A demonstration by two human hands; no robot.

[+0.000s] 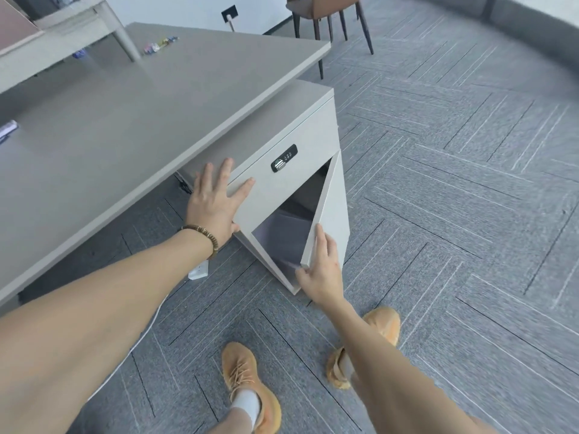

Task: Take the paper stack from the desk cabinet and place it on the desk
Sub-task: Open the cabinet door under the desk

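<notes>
A grey desk cabinet (282,126) stands under the corner of the desk (131,120), with a keypad lock (283,158) on its drawer front. Its lower door (332,214) is swung partly open. Inside lies a pale paper stack (279,236), partly hidden by the door. My left hand (216,198) rests flat, fingers spread, against the cabinet's left front corner. My right hand (322,270) grips the bottom edge of the door, fingers on its outer face.
A white power strip (199,270) with a cable lies on the carpet left of the cabinet. Small colourful items (161,45) sit on the far desk. A brown chair (329,14) stands behind. My orange shoes (247,380) are on the carpet below.
</notes>
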